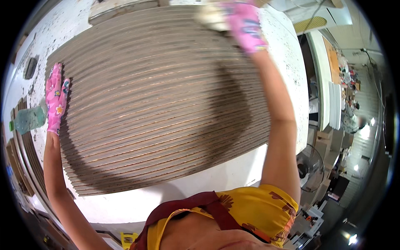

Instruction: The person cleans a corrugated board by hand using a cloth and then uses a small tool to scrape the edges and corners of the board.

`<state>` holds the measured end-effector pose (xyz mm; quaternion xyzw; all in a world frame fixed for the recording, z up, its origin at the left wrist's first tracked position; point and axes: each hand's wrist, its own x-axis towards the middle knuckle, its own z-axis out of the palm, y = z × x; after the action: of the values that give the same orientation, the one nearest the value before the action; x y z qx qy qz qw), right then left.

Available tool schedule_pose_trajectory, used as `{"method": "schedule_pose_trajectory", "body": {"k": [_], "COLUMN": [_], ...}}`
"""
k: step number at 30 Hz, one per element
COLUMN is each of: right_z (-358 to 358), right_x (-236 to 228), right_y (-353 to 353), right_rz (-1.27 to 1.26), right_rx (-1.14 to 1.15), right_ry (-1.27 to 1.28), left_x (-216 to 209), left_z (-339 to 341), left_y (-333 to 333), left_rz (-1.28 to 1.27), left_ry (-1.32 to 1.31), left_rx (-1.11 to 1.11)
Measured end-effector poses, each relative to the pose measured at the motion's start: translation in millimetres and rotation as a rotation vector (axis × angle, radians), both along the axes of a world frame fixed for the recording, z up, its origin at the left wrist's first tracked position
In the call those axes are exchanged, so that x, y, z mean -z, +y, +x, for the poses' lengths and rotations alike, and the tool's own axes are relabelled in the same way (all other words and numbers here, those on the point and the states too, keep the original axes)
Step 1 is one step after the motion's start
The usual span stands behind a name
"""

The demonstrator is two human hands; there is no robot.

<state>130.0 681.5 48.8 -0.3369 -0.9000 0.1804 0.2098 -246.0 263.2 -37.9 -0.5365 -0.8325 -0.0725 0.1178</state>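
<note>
A broad row of narrow grey-brown strips (158,100), packed side by side, lies across the white table (125,208). Wearing a pink flowered glove, my left hand (56,98) rests along the left edge of the strips with its fingers stretched out. My right hand (246,27), in a matching glove, reaches to the far right edge of the strips. It grips a whitish wad (211,17), which looks like a cloth; motion smears both. My right arm casts a dark shadow over the strips.
Beside my left hand lies a clear bottle (29,119) with a green cap. A small dark block (30,68) sits farther up the table's left side. A fan (309,168) stands right of the table. Another person (353,123) is in the background at right.
</note>
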Motion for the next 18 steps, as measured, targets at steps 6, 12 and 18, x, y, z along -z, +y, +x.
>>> {"method": "schedule_pose_trajectory", "body": {"k": [6,12,18], "right_z": [-108,32,114], "right_x": [69,50,26], "right_y": [-61,85,179], "right_rz": [0.497,0.629,0.426], "right_rx": [-0.478,-0.039,0.549], "right_ry": [-0.080,-0.322,-0.930], "left_x": [-1,2,15], "left_z": [-6,-6,-3], "left_y": [-5,1,13], "left_rz": [0.017,0.020,0.010], "left_ry": [-0.062,-0.166,-0.063], "left_rx": [-0.018,0.014,0.040]}}
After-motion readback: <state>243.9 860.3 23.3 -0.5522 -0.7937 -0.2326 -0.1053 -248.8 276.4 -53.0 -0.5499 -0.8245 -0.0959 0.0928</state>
